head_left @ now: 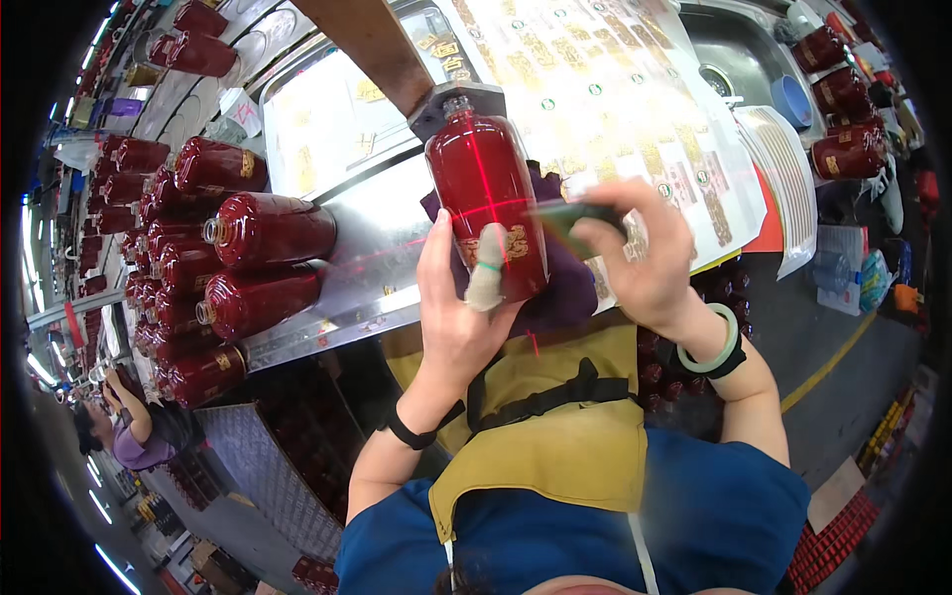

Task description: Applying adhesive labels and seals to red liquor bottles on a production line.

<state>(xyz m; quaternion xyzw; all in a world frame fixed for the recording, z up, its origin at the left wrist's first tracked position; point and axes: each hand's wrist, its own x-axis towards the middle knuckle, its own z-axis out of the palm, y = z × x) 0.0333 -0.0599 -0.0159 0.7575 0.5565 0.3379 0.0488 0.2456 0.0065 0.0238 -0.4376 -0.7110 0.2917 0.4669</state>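
A dark red glass bottle point(471, 178) lies on a purple cloth point(572, 288), its neck against a dark block at the far side. Red laser lines cross its body. My left hand point(458, 332) grips the lower end, and a pale finger cot covers one of its fingers beside a gold decal point(516, 242) on the glass. My right hand point(650, 260) is closed on a thin dark green scraper-like piece point(580, 216), blurred by motion, its edge close to the bottle's right side. Whether that edge touches the glass I cannot tell.
Many red bottles point(273, 230) lie stacked at the left. Ahead are a white tray point(297, 119) and sheets of gold decals point(595, 59). A wooden bar point(372, 45) reaches over the bench. A sink point(739, 45) with a blue cup point(791, 101) stands far right. Another person point(139, 436) works far left.
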